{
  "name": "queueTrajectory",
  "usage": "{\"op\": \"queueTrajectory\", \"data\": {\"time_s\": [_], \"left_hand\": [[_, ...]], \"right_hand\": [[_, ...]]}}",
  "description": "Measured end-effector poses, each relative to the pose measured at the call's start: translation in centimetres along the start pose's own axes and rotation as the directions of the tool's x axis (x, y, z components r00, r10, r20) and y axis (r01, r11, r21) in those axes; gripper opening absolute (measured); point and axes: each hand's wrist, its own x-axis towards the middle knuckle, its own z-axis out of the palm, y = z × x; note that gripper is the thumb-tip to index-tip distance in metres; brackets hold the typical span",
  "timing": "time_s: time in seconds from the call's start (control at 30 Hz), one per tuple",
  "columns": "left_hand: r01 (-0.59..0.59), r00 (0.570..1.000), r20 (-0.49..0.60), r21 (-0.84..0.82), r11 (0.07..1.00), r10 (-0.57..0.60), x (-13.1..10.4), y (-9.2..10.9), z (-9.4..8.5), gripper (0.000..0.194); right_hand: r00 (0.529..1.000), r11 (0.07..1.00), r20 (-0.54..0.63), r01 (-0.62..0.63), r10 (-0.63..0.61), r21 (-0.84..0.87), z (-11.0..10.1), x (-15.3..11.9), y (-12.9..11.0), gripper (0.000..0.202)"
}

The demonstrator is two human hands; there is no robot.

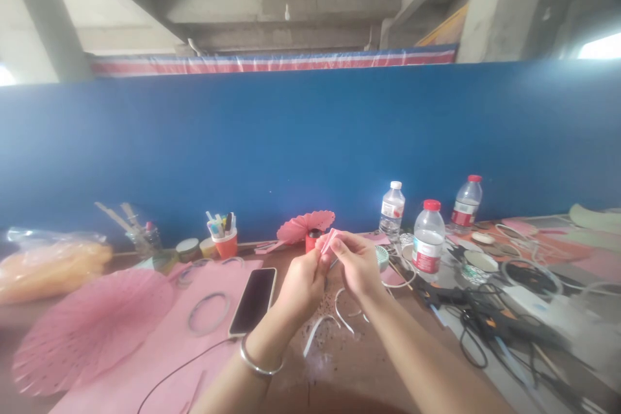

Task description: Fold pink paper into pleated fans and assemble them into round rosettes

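Observation:
Both hands meet over the middle of the table, pinching one small pink folded piece (329,241) between their fingertips. My left hand (303,277) has its fingers closed on the lower left side of the piece, and a silver bangle circles that wrist. My right hand (356,262) is closed on it from the right. Just behind the hands stands a small pink pleated fan (305,226) by a red container with a dark top (311,240). Curled white strips (321,330) lie on the brown table (334,362) below the hands.
At left are a large pink pleated fan (97,326), pink sheets (160,362) and a phone (253,303). An orange cup of pens (226,242) stands behind. Bottles (429,242), glue guns (499,320) and tangled cables crowd the right. A blue partition (291,142) rises behind.

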Motion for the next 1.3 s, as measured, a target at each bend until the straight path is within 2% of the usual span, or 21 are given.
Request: {"op": "queueTrajectory", "data": {"time_s": [0.07, 0.17, 0.27, 0.37, 0.43, 0.6, 0.73, 0.83, 1.07, 1.3], "left_hand": [[0.020, 1.000, -0.012, -0.052, 0.998, -0.020, 0.1, 0.5, -0.2, 0.036], [0.060, 0.998, 0.012, -0.115, 0.992, -0.059, 0.5, 0.9, -0.9, 0.043], [0.112, 0.993, 0.045, -0.202, 0.973, -0.105, 1.0, 1.0, -2.0, 0.039], [0.133, 0.991, 0.062, -0.312, 0.941, -0.120, 1.2, 1.1, -2.7, 0.030], [0.139, 0.990, 0.056, -0.351, 0.926, -0.128, 1.3, 1.2, -2.9, 0.028], [0.128, 0.988, -0.043, -0.308, 0.943, -0.148, 1.3, 1.5, -2.9, 0.024], [0.090, 0.991, -0.063, -0.367, 0.926, -0.121, 1.3, 1.8, -3.2, 0.023], [0.086, 0.991, -0.057, -0.417, 0.905, -0.121, 1.4, 1.7, -3.5, 0.023], [0.139, 0.985, -0.006, -0.568, 0.811, -0.173, 1.3, 1.4, -3.4, 0.020], [0.136, 0.989, 0.031, -0.554, 0.821, -0.142, 1.3, 1.7, -3.5, 0.023]], "right_hand": [[0.999, 0.999, -0.018, -0.034, 0.034, 0.001, 0.0, 0.1, 0.0, 0.016], [0.998, 0.993, -0.003, -0.064, 0.064, -0.101, 0.0, 0.3, -0.3, 0.020], [0.998, 0.979, 0.061, -0.007, 0.020, -0.206, 0.0, 0.4, -0.6, 0.024], [0.998, 0.971, 0.069, 0.029, -0.012, -0.238, 0.3, 0.2, -1.0, 0.021], [0.999, 0.963, 0.030, 0.042, -0.035, -0.267, 0.5, 0.0, -1.3, 0.018], [0.994, 0.914, -0.103, -0.003, -0.042, -0.406, 0.8, -0.3, -2.0, 0.020], [0.998, 0.910, -0.064, -0.009, -0.020, -0.414, 1.1, -0.5, -2.4, 0.018], [0.996, 0.904, -0.066, 0.024, -0.058, -0.427, 1.3, -0.7, -2.6, 0.016], [0.996, 0.906, -0.073, 0.008, -0.043, -0.423, 1.4, -0.9, -3.0, 0.017], [0.995, 0.937, -0.103, -0.041, 0.005, -0.347, 1.5, -1.0, -3.1, 0.017]]}}
